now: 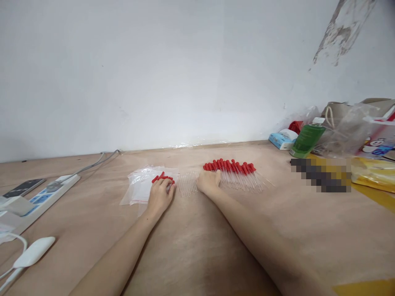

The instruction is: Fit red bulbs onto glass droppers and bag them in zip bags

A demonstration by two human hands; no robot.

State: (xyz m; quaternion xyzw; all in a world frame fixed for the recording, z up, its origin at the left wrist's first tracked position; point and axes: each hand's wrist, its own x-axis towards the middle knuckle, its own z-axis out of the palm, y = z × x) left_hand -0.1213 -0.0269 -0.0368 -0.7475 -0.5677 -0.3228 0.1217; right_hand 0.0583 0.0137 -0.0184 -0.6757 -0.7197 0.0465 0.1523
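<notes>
My left hand (161, 193) lies over small red caps (159, 176) on a stack of clear plastic bags (138, 187). Its fingers curl down among the caps, and their tips are hidden. My right hand (209, 181) is closed, knuckles up, between two groups of thin sticks; whatever its fingers hold is out of sight. To its left, bare clear sticks (187, 184) lie side by side on the table. On its right is a row of similar sticks (243, 181) with red tops (230, 165) at their far ends.
A power strip (49, 201) with plugs, a dark phone (24, 188) and a white cable adapter (35, 250) are at the left. A green bottle (308, 137), a blue tissue pack (281, 140) and plastic bags (342, 131) crowd the back right. A white wall (154, 82) bounds the table.
</notes>
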